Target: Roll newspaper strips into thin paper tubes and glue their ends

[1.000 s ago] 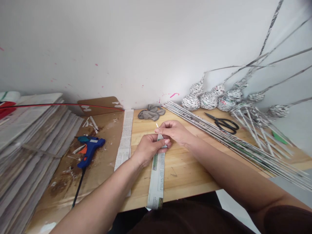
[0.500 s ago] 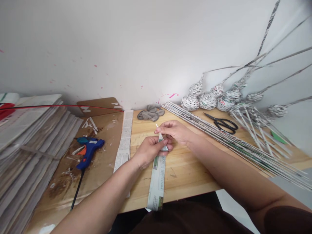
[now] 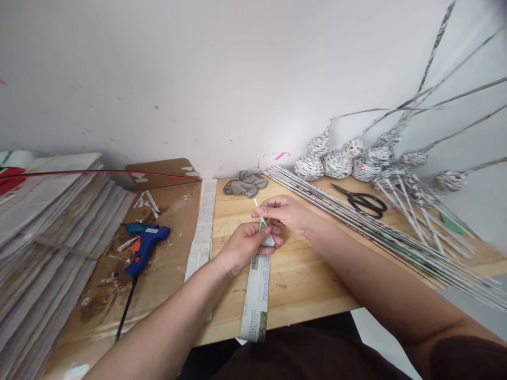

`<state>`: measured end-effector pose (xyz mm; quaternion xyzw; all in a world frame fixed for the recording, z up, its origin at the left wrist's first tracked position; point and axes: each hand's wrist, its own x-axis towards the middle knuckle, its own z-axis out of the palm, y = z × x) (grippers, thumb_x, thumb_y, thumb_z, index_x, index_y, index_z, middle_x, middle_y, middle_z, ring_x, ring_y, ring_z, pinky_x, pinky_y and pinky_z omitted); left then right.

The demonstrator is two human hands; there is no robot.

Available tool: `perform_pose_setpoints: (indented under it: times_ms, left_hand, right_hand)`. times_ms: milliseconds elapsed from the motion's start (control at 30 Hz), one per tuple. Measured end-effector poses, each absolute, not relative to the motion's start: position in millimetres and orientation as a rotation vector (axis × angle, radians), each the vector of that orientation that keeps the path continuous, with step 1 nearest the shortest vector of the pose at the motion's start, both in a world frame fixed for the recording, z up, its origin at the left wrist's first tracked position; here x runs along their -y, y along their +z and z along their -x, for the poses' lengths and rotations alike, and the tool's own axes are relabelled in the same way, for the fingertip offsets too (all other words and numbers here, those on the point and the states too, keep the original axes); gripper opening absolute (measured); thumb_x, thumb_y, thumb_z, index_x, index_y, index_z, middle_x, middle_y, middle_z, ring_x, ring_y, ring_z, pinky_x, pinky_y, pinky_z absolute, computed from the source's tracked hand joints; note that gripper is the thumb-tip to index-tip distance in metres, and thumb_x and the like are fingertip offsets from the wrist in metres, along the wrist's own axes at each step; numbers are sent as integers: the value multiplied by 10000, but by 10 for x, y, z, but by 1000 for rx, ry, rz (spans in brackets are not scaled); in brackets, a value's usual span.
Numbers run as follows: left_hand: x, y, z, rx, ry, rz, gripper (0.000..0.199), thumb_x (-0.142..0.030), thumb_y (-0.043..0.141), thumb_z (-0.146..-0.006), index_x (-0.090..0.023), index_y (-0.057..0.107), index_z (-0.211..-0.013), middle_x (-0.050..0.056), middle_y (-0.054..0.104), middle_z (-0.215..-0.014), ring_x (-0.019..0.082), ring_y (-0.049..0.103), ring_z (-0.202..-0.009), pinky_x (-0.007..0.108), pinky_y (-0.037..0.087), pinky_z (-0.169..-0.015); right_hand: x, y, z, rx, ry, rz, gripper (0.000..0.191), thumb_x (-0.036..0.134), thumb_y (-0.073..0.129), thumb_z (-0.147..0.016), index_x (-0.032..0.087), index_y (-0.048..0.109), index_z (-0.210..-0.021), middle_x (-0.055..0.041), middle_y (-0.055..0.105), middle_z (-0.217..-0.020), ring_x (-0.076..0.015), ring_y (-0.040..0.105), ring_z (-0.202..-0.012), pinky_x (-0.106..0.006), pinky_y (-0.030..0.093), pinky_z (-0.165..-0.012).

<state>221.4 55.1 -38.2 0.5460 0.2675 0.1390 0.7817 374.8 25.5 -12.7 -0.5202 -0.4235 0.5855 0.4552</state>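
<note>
A long printed newspaper strip runs from my hands down over the table's front edge. My left hand grips the strip near its upper end, thumb on top, where the paper narrows to a folded point. Just above, my right hand pinches the thin rolled white tip of the same strip between thumb and fingers. The tip pokes out past the fingertips. Both hands nearly touch, over the wooden table.
Flat paper strips and a blue glue gun lie left, beside stacked newspapers. A grey cloth is behind my hands. Paper rods, black scissors and woven paper shapes are at right.
The white tip sticks out slightly farther above my right fingertips. The hanging part of the strip has shifted slightly right. Both hands have hardly moved.
</note>
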Motion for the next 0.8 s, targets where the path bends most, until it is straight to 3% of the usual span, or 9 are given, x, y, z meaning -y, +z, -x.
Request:
perform_pose_setpoints:
  times_ms: [233, 467, 633, 800]
  left_hand:
    - [-522, -396, -2226, -583, 304, -1227, 371, -435, 643, -769, -120, 691, -957, 119, 705, -886, 204, 639, -896, 335, 513, -792]
    - [-548, -410, -2214, -552, 320, -1192, 371, -414, 607, -806, -106, 677, -1001, 125, 704, -880, 203, 643, -889, 350, 514, -803]
    - [-538, -431, -2223, -553, 311, -1185, 351, -385, 626, -800, -102, 674, -1002, 120, 699, -887, 194, 637, -888, 355, 508, -826]
    - [-547, -426, -2219, -552, 300, -1178, 365, -403, 611, -808, -93, 673, -989, 128, 697, -887, 194, 639, -871, 358, 509, -817]
  right_hand:
    - [-259, -199, -3694, 927, 1379, 1306, 369, 417, 780, -620, 175, 505, -660, 72, 492, -438, -49, 390, -301, -182, 248, -299]
    - [-253, -191, -3771, 1156, 1530, 1209, 349, 459, 671, -738, 136, 636, -865, 46, 540, -463, -60, 420, -307, -183, 280, -310]
    - [-261, -178, -3732, 1018, 1394, 1299, 330, 397, 762, -649, 155, 537, -653, 63, 493, -426, -46, 394, -308, -172, 242, -303]
    - [-251, -146, -3724, 994, 1367, 1312, 322, 441, 712, -698, 160, 557, -703, 62, 496, -432, -50, 394, -304, -180, 246, -308]
